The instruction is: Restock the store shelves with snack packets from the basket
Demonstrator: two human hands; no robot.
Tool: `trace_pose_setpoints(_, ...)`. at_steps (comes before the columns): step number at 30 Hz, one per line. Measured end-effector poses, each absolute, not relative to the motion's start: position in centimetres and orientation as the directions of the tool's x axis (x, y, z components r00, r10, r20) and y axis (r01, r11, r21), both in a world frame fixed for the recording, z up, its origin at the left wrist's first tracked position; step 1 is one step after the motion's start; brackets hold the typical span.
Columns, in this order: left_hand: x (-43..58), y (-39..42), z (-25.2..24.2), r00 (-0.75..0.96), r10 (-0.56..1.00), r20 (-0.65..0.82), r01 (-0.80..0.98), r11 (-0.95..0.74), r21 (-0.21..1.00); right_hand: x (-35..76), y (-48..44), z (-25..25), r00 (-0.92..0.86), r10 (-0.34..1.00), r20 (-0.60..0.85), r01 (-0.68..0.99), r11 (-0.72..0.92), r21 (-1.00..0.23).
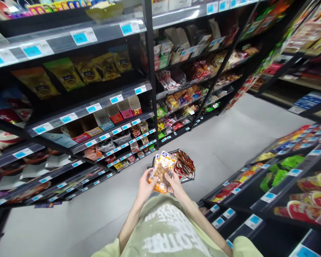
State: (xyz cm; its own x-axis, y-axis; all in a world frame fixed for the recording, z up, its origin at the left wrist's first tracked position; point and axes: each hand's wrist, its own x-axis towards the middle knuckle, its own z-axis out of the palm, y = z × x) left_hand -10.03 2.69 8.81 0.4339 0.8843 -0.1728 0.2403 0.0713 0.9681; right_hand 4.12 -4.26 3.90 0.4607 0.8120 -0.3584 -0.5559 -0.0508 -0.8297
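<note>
In the head view, my left hand (146, 184) and my right hand (173, 181) are closed on opposite sides of some orange-and-white snack packets (163, 166), thumbs on top. The packets have a clear window with something brown inside; how many there are I cannot tell. Just beyond and below them is a dark basket (194, 177), partly hidden by the packets. Dark red-brown snack packets (184, 162) lie in its right part, near my right hand.
A tall black shelf rack with price tags (93, 107) runs along the left, holding yellow snack bags (88, 69) and open display boxes (115, 113). A lower shelf with red cups (296, 210) and a green bag (280, 173) stands at right. Grey floor (224, 142) lies between them.
</note>
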Motion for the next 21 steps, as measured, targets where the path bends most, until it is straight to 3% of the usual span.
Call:
trace_pose_setpoints(5,-10.4,3.1,9.2,0.423,0.874,-0.24,0.131,0.203,0.97,4.1,-4.5,4.0,0.444,0.836,-0.322,-0.592,0.004,-0.806)
trace_pose_setpoints(11,-10.5,3.2,9.6,0.405,0.837,-0.368,-0.081,0.434,0.897,3.8,-4.9,4.6,0.361,0.804,-0.473,-0.656,-0.141,-0.741)
trace_pose_setpoints(17,-11.2,3.5,9.8,0.388,0.841,-0.377,-0.134,0.456,0.88,3.5,-4.5,4.9,0.324,0.849,-0.418,-0.747,-0.042,-0.663)
trace_pose_setpoints(21,-12.3,4.4,9.0,0.291,0.918,-0.269,-0.125,0.315,0.941,3.5,-4.6,4.4,0.285,0.866,-0.41,-0.784,-0.035,-0.62)
